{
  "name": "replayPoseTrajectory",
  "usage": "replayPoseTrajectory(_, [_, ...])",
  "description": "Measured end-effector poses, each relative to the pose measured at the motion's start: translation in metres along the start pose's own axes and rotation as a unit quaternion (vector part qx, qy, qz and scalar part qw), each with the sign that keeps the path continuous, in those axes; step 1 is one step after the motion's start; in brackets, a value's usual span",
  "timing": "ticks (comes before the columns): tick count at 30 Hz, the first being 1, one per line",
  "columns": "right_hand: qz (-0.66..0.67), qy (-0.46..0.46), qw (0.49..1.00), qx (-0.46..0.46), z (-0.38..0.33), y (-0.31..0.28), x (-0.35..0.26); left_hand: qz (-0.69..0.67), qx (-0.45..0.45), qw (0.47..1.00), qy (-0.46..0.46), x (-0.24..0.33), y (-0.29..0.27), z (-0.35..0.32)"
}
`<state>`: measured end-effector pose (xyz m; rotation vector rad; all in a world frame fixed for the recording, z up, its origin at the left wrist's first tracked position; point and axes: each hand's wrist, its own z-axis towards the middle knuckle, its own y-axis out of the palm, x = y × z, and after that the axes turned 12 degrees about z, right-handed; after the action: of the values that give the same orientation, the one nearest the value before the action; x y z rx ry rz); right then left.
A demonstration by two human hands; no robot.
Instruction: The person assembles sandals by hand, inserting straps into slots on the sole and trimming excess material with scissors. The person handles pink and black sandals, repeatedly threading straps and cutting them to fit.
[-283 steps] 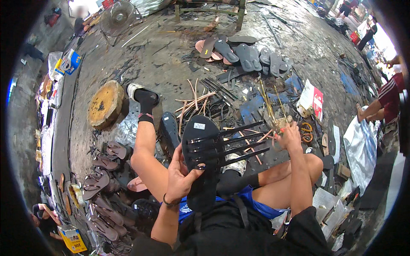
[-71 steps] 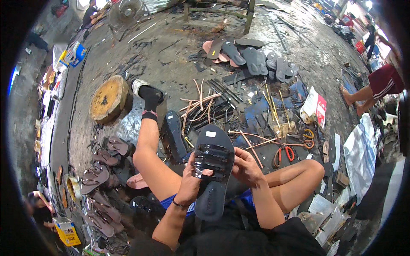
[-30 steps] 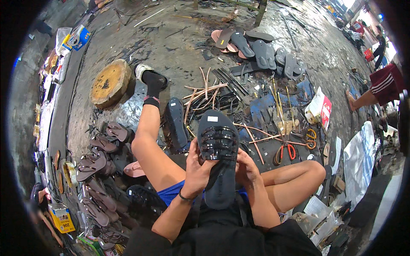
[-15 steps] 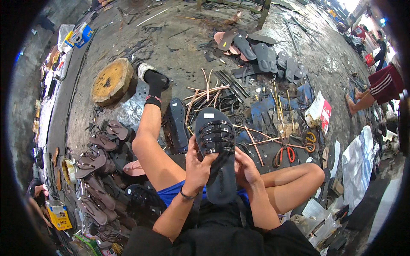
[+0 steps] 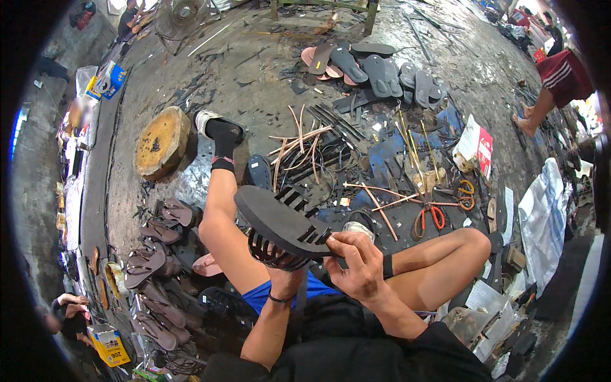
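Observation:
A black sandal (image 5: 270,219) with several glossy straps is held tilted in front of me, its plain underside up and its toe end to the left. Strap ends stick out along both edges of the sole. My left hand (image 5: 284,282) grips it from below, next to the straps, with most fingers hidden behind it. At the sandal's right end, my right hand (image 5: 358,263) pinches a strap end or the sole's edge with thumb and fingers; exactly which I cannot tell.
Brown sandals (image 5: 149,261) lie piled to my left. Ahead are a round wooden block (image 5: 162,141), cut strips (image 5: 305,143), and a group of loose soles (image 5: 382,76). Red-handled scissors (image 5: 429,219) lie right of centre. Another person's leg (image 5: 541,111) shows at far right.
The sandal has turned over from strap side up to underside up and tilted leftward. My right hand has shifted from its side to its end; the left has gone beneath it.

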<state>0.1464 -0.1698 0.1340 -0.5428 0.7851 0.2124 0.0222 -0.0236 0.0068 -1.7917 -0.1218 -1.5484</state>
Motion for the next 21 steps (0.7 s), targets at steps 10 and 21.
replayPoseTrajectory(10, [0.31, 0.391, 0.858, -0.12, 0.002, 0.029, 0.025, -0.377, 0.01, 0.908, -0.179, 0.082, -0.05, 0.026])
replayPoseTrajectory(21, [0.325, 0.374, 0.827, -0.265, 0.011, 0.122, 0.063, -0.033, 0.455, 0.836, -0.304, 0.038, -0.16, -0.156])
